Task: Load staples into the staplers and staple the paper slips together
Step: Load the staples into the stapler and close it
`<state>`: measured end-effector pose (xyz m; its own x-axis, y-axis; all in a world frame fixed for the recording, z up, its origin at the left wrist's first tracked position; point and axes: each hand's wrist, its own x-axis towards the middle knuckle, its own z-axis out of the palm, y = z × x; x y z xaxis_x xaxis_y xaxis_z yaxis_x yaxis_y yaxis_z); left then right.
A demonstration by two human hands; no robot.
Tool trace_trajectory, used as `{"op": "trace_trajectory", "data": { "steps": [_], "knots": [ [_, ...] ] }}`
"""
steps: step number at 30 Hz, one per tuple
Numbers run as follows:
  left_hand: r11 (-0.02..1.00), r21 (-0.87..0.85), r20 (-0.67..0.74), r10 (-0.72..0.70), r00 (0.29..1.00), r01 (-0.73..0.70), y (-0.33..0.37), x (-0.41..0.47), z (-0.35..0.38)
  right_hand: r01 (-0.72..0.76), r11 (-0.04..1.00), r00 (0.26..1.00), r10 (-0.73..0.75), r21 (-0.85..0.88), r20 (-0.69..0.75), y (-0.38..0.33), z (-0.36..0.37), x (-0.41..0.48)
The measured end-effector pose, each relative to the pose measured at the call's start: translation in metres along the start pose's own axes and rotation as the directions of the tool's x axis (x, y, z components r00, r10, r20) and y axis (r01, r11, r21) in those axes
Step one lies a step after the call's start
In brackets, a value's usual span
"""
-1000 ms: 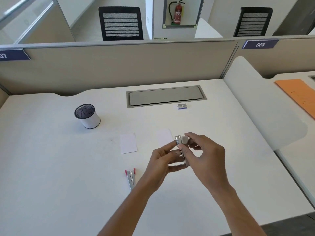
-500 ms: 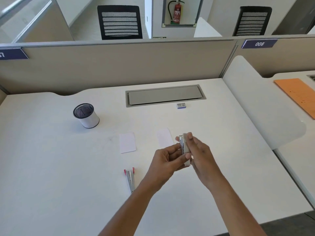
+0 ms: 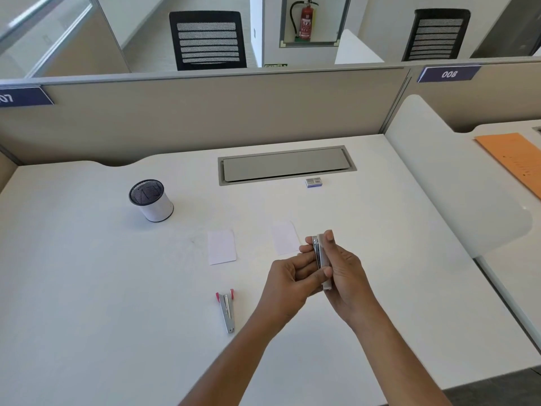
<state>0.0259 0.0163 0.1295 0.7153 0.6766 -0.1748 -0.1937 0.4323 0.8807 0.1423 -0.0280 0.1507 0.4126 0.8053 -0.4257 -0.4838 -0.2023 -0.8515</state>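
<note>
Though half hidden by fingers, reads as a small silver stapler (image 3: 320, 259), lifted off the white desk (image 3: 87, 288) at near centre-right, long axis running near to far. Gripped from the left by left hand (image 3: 292, 276), thumb across the near part, fingers curled round the body. Pressed from the right by right hand (image 3: 345, 276), fingers straight along the top, one fingertip at the far end, not curled round it. Cannot tell whether the stapler's arm is fully down.

Left of the hands, flat on the desk: second stapler (image 3: 227, 312), silver with pink tips at its far end, untouched, well apart from both hands.

Just farther: two white paper slips, left slip (image 3: 221, 247) and right slip (image 3: 284, 237), side by side, apart, no overlap. Right slip's near right edge just behind the held stapler.

Farther left: mesh pen cup (image 3: 151, 200), upright, dark rim.

Farther, right of centre: small staple box (image 3: 313, 182), lying just near of the grey cable hatch (image 3: 285, 165) set into the desk.

At right: white curved divider panel (image 3: 439, 171), beyond it an orange sheet (image 3: 518, 159) on the next desk.

Behind all: beige partition (image 3: 205, 118) with a "008" tag (image 3: 448, 74), then left chair (image 3: 207, 39) and right chair (image 3: 436, 35), both black mesh, and a red fire extinguisher (image 3: 306, 22) in a wall recess.
</note>
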Motion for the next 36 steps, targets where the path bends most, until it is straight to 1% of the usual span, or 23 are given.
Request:
{"op": "trace_trajectory", "data": {
  "steps": [16, 26, 36],
  "knots": [
    [1.000, 0.012, -0.072, -0.017, 0.997, 0.018, -0.004, 0.002, -0.001, -0.037, 0.999, 0.999, 0.037, -0.017, -0.002, 0.006, -0.001, 0.010],
    [1.000, -0.010, -0.091, -0.022, 0.996, 0.021, -0.005, 0.005, -0.002, -0.060, 0.998, 0.998, 0.060, -0.019, 0.002, 0.007, -0.001, 0.015],
    [0.999, 0.021, -0.122, -0.027, 0.992, 0.030, -0.006, 0.009, -0.003, -0.076, 0.997, 0.997, 0.076, -0.008, 0.005, 0.008, -0.001, 0.020]
  ]
}}
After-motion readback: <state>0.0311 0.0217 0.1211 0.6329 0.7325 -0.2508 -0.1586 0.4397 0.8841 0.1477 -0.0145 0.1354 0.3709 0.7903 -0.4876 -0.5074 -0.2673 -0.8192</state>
